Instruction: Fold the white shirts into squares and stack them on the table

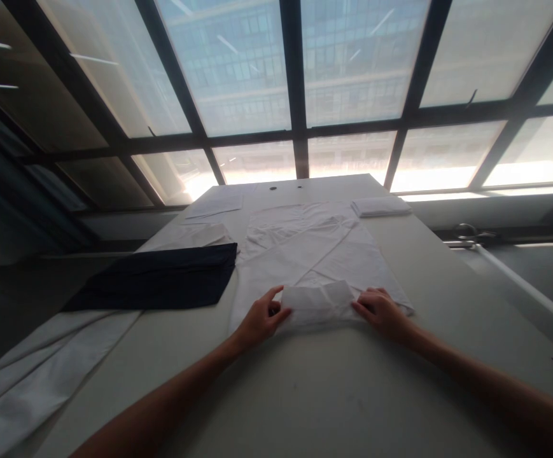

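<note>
- Holding a small white piece (318,300) by its two ends, the person had both hands over the near edge of the big white cloth (263,280).
- Left hand (267,313): thumb and index were curled, bit of a gap between them, gripping the piece's left end.
- Right hand (380,310): fingers bunched up pretty tight, pinching its right end.
- The big cloth was spread out on the white table (295,394), kinda wrinkly toward its far end.
- Left of the big cloth sat a dark navy cloth (161,280), on top of a long white cloth (61,356) that ran off the table.
- A folded white stack (382,207) was near the big cloth's far right corner.
- Windows (343,63) stood beyond it.
</note>
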Available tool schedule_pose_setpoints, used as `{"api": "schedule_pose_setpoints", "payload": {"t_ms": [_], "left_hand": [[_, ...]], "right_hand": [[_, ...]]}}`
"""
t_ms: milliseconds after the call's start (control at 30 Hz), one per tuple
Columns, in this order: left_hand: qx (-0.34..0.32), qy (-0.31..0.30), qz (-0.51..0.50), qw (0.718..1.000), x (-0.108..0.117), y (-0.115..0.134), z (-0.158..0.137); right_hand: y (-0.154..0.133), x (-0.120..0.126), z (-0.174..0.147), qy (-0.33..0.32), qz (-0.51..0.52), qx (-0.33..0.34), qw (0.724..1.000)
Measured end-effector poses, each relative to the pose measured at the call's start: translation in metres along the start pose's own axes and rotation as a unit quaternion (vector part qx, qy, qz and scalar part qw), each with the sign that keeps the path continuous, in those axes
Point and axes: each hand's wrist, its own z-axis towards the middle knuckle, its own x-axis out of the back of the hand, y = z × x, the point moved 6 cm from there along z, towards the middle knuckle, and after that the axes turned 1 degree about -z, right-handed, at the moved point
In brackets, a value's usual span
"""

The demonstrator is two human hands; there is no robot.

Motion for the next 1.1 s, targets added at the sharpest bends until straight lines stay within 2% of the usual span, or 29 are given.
{"api": "schedule_pose_setpoints", "payload": {"t_ms": [133, 333, 467, 567, 700, 767, 867, 933, 1000, 1100], "left_hand": [[-0.007, 0.006, 0.032, 0.999, 0.001, 0.004, -0.001], [0.028, -0.008, 0.194, 0.981, 0.000, 0.007, -0.005], [0.026, -0.006, 0.228, 0.973, 0.003, 0.003, -0.003], [-0.009, -0.011, 0.195, 0.981, 0.012, 0.006, 0.003], [-0.082, 0.051, 0.192, 0.977, 0.025, 0.034, 0.015], [-0.126, 0.044, 0.230, 0.964, 0.013, 0.052, 0.023], [-0.205, -0.024, 0.292, 0.934, -0.032, 0.066, 0.034], [-0.249, -0.065, 0.322, 0.911, -0.063, 0.061, 0.041], [-0.261, -0.086, 0.352, 0.895, -0.083, 0.048, 0.047], [-0.241, -0.091, 0.388, 0.885, -0.092, 0.029, 0.052]], "right_hand": [[-0.001, 0.000, 0.000, 0.003, -0.031, -0.016, 0.999], [-0.005, 0.003, 0.000, 0.019, -0.062, -0.049, 0.997], [-0.003, 0.004, -0.002, 0.031, -0.066, -0.053, 0.996], [0.002, 0.009, -0.001, 0.046, -0.052, -0.053, 0.996], [-0.002, 0.026, 0.011, 0.116, -0.015, -0.065, 0.991], [-0.018, 0.029, 0.024, 0.140, 0.003, -0.045, 0.989], [-0.050, 0.012, 0.046, 0.126, -0.001, -0.004, 0.992], [-0.065, -0.010, 0.059, 0.091, -0.017, 0.015, 0.996], [-0.069, -0.032, 0.066, 0.055, -0.032, 0.025, 0.998], [-0.061, -0.054, 0.066, 0.009, -0.062, 0.023, 0.998]]}}
